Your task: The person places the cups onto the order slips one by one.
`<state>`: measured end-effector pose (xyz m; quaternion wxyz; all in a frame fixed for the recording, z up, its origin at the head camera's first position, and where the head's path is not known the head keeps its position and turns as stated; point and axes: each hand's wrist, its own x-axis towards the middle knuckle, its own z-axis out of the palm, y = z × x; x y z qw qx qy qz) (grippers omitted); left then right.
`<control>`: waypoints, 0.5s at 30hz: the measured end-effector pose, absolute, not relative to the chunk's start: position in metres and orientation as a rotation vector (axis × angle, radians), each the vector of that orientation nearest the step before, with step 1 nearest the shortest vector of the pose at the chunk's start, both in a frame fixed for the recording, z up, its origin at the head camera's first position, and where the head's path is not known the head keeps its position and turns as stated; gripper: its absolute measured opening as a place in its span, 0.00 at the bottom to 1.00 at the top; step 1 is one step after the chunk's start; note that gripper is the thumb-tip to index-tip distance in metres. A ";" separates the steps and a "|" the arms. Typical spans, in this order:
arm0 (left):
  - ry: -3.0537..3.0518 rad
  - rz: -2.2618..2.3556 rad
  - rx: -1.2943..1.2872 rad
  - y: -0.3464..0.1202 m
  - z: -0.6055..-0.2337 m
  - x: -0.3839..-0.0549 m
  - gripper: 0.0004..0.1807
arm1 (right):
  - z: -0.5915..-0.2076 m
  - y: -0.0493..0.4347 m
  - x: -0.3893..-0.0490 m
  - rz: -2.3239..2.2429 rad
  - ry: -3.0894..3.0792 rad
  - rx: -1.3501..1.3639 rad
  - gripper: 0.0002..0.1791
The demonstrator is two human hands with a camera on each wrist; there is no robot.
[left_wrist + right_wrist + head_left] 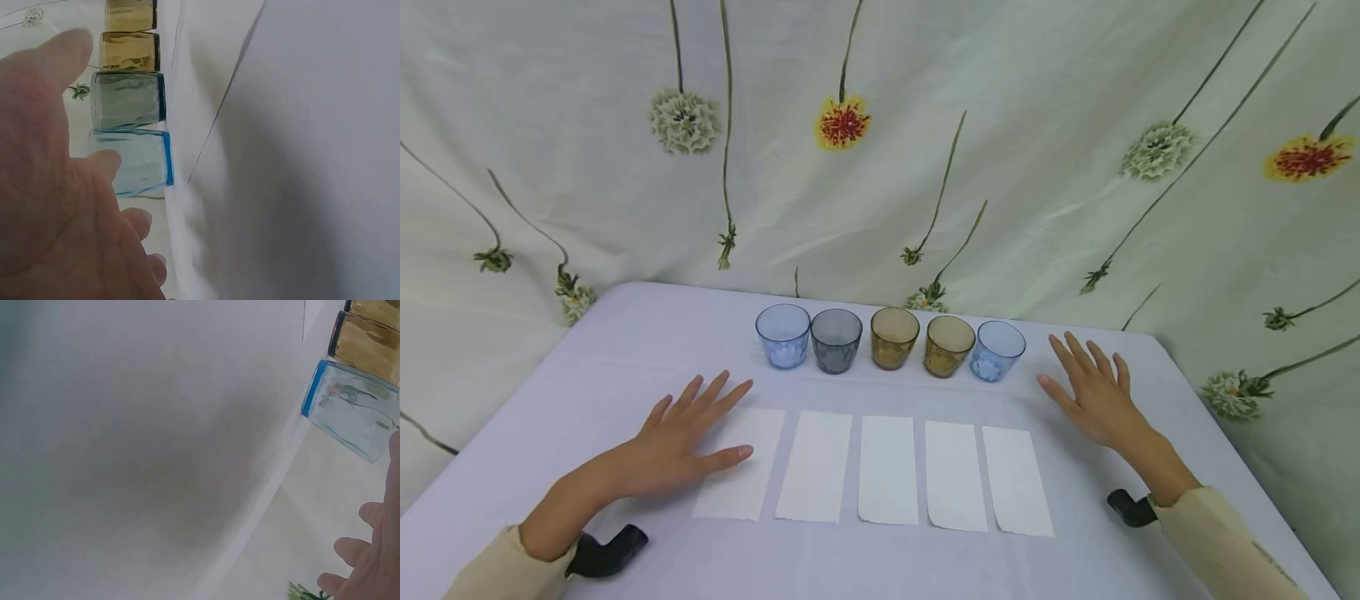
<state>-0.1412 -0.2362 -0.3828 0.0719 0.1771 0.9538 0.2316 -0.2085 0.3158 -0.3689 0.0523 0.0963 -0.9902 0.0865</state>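
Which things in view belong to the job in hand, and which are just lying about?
Likely the job's, set out in rows:
two blue glass tumblers
one grey glass tumbler
two amber glass tumblers
five white rectangular paper strips

Likely just surroundings:
white flower-printed cloth backdrop
white tabletop
two black curved wrist pieces

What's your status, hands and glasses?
Left hand, right hand: both empty. Five glasses upright in a row, untouched. Nothing visible in the way.

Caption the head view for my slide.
Five glasses behind five white strips, left hand and right hand open on either side.
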 end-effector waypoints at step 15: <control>2.624 0.853 0.699 -0.256 -0.396 -0.146 0.53 | -0.364 0.300 -0.221 0.297 -2.983 0.359 0.41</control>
